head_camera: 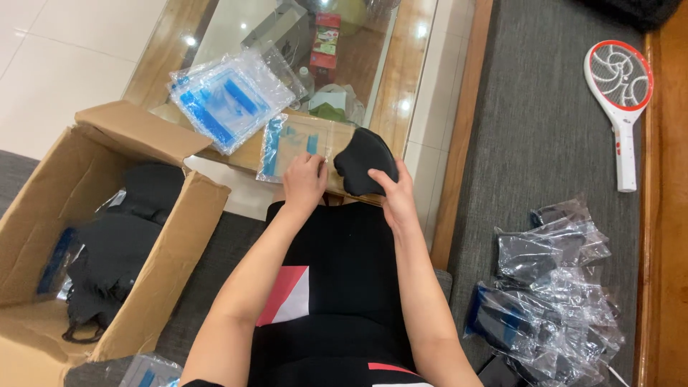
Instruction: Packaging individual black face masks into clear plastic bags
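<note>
Two hands at centre frame, both over the lap. Right hand (396, 195) curled around a folded black garment (365, 161), fingers closed on its lower edge — held just above the knees. Left hand (304, 183) presses on a clear plastic bag with blue strips (290, 147), fingers bent; whether it pinches the film, cannot tell. Bag and garment touch. Stack of empty bags (229, 97) upper left on the glass table (416, 64). Cardboard box (50, 215) at left holds more black garments. Packed bags (552, 294) piled lower right — racket-shaped swatter (620, 86) upper right.
</note>
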